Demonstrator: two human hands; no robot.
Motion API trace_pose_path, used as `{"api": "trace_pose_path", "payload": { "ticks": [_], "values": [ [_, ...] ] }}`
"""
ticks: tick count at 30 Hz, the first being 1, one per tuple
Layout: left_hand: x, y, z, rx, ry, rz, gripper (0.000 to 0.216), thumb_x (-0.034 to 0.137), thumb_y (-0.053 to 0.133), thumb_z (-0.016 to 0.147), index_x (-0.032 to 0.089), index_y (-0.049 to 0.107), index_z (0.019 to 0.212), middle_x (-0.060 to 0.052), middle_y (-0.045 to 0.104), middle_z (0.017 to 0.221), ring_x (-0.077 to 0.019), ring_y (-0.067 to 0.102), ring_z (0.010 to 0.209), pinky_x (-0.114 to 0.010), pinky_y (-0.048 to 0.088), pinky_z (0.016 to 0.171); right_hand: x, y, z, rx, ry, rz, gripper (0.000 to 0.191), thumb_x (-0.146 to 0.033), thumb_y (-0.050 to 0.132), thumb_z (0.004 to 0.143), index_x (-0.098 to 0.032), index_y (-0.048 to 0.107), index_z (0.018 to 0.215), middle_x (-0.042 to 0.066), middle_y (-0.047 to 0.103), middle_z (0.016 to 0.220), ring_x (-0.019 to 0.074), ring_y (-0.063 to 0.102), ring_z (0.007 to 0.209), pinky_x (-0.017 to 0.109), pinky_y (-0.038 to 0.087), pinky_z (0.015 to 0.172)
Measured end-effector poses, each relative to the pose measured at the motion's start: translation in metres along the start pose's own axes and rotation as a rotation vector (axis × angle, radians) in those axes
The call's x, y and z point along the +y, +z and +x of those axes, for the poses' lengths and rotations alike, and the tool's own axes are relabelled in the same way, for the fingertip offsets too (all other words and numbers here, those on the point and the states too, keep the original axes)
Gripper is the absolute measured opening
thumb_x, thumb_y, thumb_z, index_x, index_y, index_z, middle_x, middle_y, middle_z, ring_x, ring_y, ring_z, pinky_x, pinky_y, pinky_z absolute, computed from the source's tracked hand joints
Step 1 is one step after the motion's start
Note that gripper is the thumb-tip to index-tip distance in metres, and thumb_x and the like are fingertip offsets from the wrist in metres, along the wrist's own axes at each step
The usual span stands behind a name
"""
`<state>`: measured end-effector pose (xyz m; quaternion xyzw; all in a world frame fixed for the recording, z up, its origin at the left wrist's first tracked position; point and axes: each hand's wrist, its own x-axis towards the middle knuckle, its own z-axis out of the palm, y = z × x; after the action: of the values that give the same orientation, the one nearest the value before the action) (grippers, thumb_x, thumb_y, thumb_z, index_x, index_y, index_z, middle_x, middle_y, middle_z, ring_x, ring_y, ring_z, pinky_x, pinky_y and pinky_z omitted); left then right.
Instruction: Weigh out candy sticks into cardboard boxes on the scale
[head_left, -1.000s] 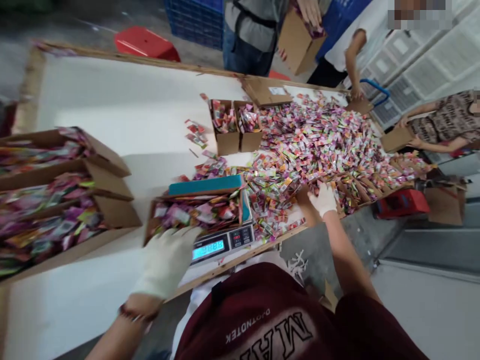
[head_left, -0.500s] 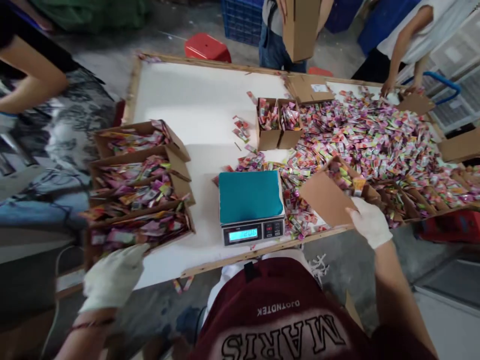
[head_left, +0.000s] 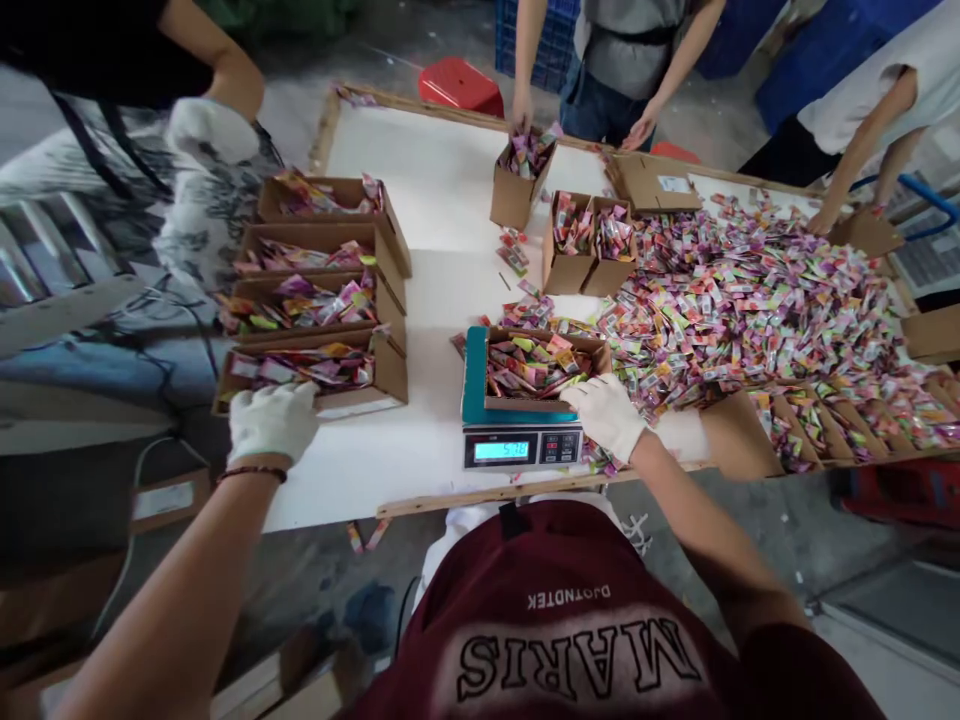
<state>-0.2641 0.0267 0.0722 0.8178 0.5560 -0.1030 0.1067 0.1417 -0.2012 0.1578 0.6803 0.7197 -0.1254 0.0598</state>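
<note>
In the head view my right hand (head_left: 606,412), in a white glove, grips the front right corner of an open cardboard box (head_left: 551,405) full of small colourful sachets (head_left: 534,366). That box lies on the teal top of a digital scale (head_left: 501,450), its display lit. My left hand (head_left: 271,422), also gloved, has its fingers curled over the front wall of the nearest box (head_left: 352,402) in a row on the left. Sachets fill that box too. The thumb of my left hand is hard to make out.
Several filled boxes (head_left: 390,225) line the table's left side. A large sachet heap (head_left: 757,290) covers the right, with a row of boxes (head_left: 739,430) along the front edge. Two boxes (head_left: 589,275) stand behind the scale. Across the table, a co-worker's hand (head_left: 520,112) touches another box (head_left: 511,200).
My right hand has brought a box from the right onto the scale, and the display reading has changed. My left hand has reached the near left box. The co-worker opposite has lowered a box to the table.
</note>
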Motion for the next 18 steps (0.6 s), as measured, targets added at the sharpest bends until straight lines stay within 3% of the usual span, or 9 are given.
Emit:
{"api": "trace_pose_path", "payload": {
  "ticks": [3,6,8,12,18],
  "values": [
    [0.025,0.000,-0.023,0.148,0.001,-0.056,0.052,0.035,0.043,0.094,0.008,0.059,0.136,-0.022,0.059,0.142,-0.0364,0.056,0.125,-0.049,0.040,0.107,0.013,-0.015,-0.021,0.210,-0.042,0.180,0.018,-0.024,0.060,0.098,-0.020,0.069,0.112,0.009,0.075,0.116,0.0244,0.065,0.108,0.040,0.039,0.098],
    [0.055,0.007,-0.055,0.343,0.067,-0.327,0.041,0.043,0.048,0.098,0.016,0.063,0.126,-0.012,0.066,0.132,-0.0300,0.061,0.120,-0.041,0.048,0.102,0.029,-0.032,-0.038,0.455,0.058,0.351,0.016,-0.032,0.060,0.098,-0.020,0.066,0.108,0.009,0.073,0.110,0.0243,0.065,0.104,0.038,0.047,0.096],
    [0.076,0.015,-0.074,0.419,0.139,-0.518,0.037,0.046,0.054,0.098,0.019,0.064,0.121,-0.010,0.069,0.125,-0.0278,0.063,0.120,-0.041,0.051,0.104,0.036,-0.040,-0.038,0.538,0.137,0.429,0.020,-0.035,0.059,0.098,-0.021,0.063,0.111,0.008,0.070,0.107,0.0231,0.066,0.099,0.037,0.052,0.091],
    [0.111,0.033,-0.094,0.401,0.152,-0.719,0.037,0.044,0.056,0.097,0.017,0.066,0.119,-0.014,0.069,0.127,-0.0283,0.065,0.121,-0.045,0.052,0.109,0.030,-0.044,-0.015,0.475,0.152,0.461,0.031,-0.041,0.061,0.097,-0.020,0.062,0.121,0.010,0.068,0.111,0.0218,0.067,0.094,0.036,0.056,0.085],
    [0.123,0.037,-0.104,0.351,0.109,-0.763,0.039,0.044,0.055,0.096,0.017,0.066,0.122,-0.016,0.068,0.132,-0.0288,0.064,0.125,-0.046,0.051,0.113,-0.008,-0.040,0.035,0.148,0.197,0.136,0.046,-0.047,0.062,0.098,-0.020,0.062,0.136,0.014,0.071,0.117,0.0290,0.067,0.099,0.036,0.049,0.082]
  ]
}}
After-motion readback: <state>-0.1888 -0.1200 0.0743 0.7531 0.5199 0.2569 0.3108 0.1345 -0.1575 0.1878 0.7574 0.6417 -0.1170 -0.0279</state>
